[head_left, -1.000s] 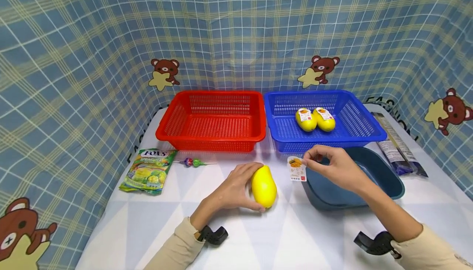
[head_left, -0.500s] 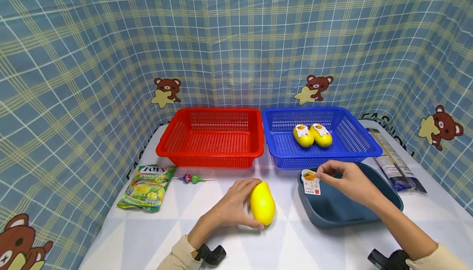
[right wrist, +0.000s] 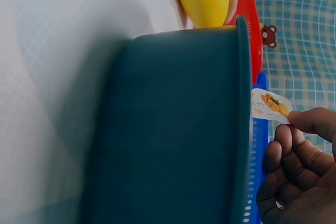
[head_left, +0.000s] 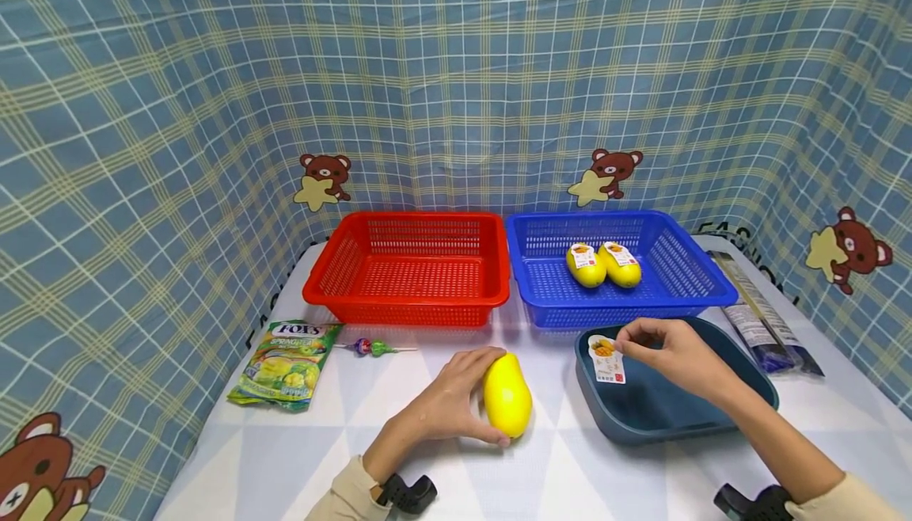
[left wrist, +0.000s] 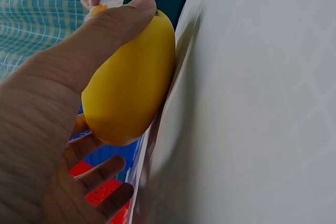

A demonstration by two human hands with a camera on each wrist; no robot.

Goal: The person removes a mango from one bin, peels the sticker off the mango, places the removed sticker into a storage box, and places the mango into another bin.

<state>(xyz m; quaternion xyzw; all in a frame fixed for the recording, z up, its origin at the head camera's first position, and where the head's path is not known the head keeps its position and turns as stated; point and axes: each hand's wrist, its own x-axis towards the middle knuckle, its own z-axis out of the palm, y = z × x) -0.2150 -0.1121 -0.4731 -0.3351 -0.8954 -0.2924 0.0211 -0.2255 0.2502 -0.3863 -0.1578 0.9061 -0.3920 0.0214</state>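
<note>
A yellow mango [head_left: 508, 396] lies on the table, bare of any label on its visible side. My left hand [head_left: 454, 404] grips it from the left, thumb at its near end and fingers at its far end. My right hand [head_left: 673, 355] pinches a white sticker [head_left: 606, 360] by its upper corner between thumb and forefinger. A mango picture and print show on the sticker. In the head view it overlaps the left rim of the dark teal basin [head_left: 618, 431]; in the right wrist view the sticker [right wrist: 270, 104] shows beyond the basin's rim.
Behind stand a red basket [head_left: 409, 311] and a blue basket [head_left: 613, 317] holding two labelled mangoes [head_left: 587, 274]. On the left lie a green candy bag [head_left: 287, 369] and lollipops [head_left: 372, 347]. A clear plastic packet [head_left: 769, 327] lies at the right.
My right hand has carried the sticker rightward, from beside the basin to over its left rim. The left hand keeps hold of the mango. The head view has tilted up.
</note>
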